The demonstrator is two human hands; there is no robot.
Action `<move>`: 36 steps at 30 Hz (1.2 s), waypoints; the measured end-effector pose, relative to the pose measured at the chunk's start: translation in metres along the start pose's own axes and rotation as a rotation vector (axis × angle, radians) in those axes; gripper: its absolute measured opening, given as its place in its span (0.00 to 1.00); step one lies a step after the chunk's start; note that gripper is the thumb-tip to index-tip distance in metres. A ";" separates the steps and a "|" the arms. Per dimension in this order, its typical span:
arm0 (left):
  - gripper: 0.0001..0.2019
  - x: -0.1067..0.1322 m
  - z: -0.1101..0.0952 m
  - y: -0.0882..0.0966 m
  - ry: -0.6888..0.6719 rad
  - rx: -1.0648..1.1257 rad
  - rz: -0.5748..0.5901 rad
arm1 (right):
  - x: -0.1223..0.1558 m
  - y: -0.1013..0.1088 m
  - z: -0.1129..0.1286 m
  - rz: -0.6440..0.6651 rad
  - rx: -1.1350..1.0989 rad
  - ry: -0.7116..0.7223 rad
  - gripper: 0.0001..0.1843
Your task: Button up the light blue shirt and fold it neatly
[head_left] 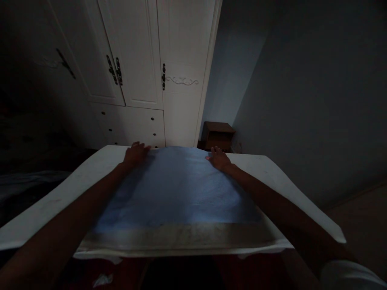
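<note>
A blue cloth (pixel 175 185) lies spread flat over the middle of a white table (pixel 281 185). At its far left corner rests my left hand (pixel 136 154), palm down with the fingers stretched out. My right hand (pixel 219 158) lies on the far right corner, its fingers spread towards the table's back edge. Both arms reach forward along the two sides of the cloth. Between the cloth and the near edge shows a duller beige strip (pixel 169 237).
Behind the table stands a white wardrobe (pixel 184 48) with dark handles and drawers. A small brown wooden cabinet (pixel 219 129) is at the back, beside a grey wall (pixel 317 100). Dark fabric (pixel 27 185) lies at the left. The room is dim.
</note>
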State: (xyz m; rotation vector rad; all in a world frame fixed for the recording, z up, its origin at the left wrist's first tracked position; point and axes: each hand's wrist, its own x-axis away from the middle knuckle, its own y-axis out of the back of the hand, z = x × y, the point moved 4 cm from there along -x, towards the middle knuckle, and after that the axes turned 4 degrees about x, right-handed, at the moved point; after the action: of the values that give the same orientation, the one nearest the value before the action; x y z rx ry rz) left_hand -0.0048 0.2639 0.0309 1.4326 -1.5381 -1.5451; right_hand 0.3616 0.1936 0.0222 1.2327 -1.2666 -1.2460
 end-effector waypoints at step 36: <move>0.27 0.164 -0.157 0.020 -0.187 0.198 0.053 | 0.192 0.020 0.103 -0.090 -0.274 0.585 0.39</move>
State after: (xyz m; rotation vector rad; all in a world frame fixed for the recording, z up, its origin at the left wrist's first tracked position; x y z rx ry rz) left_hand 0.0818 0.0537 0.0318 1.3696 -1.8701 -1.5685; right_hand 0.2476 0.0067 0.0332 1.3283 -0.6022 -0.9755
